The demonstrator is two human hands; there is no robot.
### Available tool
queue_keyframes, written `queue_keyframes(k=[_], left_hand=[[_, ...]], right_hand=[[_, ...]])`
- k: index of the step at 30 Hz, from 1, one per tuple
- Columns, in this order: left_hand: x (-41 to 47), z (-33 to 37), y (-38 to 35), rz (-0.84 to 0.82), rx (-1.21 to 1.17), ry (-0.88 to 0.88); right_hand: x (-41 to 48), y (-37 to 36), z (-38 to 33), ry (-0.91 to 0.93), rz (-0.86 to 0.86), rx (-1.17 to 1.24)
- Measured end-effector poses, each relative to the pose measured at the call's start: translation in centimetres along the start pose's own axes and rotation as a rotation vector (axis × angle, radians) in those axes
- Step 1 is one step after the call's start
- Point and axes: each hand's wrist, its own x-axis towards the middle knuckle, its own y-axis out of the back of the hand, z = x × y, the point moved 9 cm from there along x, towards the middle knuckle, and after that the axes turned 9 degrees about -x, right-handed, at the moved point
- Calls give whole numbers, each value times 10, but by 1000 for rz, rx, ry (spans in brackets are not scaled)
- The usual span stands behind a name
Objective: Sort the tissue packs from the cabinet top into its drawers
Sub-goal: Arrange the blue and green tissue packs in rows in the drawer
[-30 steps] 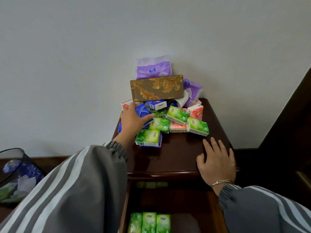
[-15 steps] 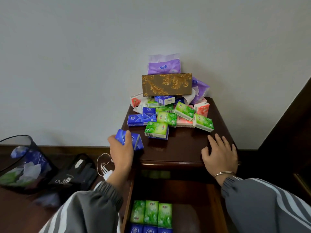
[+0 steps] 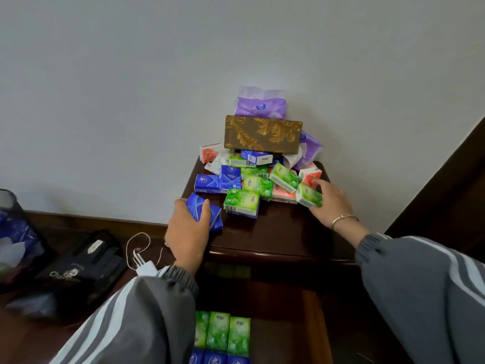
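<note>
A heap of small tissue packs, green (image 3: 242,200), blue (image 3: 207,183) and red (image 3: 309,177), lies at the back of the dark wooden cabinet top (image 3: 278,232). A gold patterned tissue box (image 3: 262,134) and purple soft packs (image 3: 260,107) sit on top of the heap. My left hand (image 3: 187,232) holds a blue pack (image 3: 203,211) over the cabinet's front left corner. My right hand (image 3: 332,203) closes around a green pack (image 3: 308,197) at the heap's right edge. Below, the open drawer (image 3: 312,324) holds rows of green packs (image 3: 223,333) and blue packs (image 3: 217,359).
On the floor to the left stand a black bag (image 3: 78,269), a white charger with cable (image 3: 143,266) and a dark bin with wrappers (image 3: 15,240). A dark wooden panel (image 3: 446,193) rises at the right. The wall is right behind the heap.
My left hand lifted a blue pack off the heap and carried it to the front left corner. My right hand left the cabinet's front edge and reached up to a green pack.
</note>
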Motion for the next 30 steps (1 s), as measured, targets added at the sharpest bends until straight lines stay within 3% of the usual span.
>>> queue_keyframes(k=[2, 5, 11, 13, 19, 24, 27, 30], left_hand=[[-1, 1, 0, 4, 5, -4], [-4, 2, 2, 31, -14, -12], [-7, 5, 1, 81, -6, -30], [-7, 4, 2, 87, -5, -31], [-8, 5, 2, 102, 2, -44], [-9, 6, 4, 114, 2, -51], [-10, 6, 4, 121, 2, -57], [-10, 4, 3, 110, -6, -49]], right_hand=[[15, -10, -1, 19, -137, -98], [22, -14, 2, 60, -121, -250], [31, 22, -21, 168, 88, 132], [42, 33, -42, 237, 97, 145], [59, 21, -51, 206, -195, -64], [46, 20, -28, 121, -307, -96], [48, 43, -23, 55, -157, 53], [45, 44, -55, 153, -74, 107]])
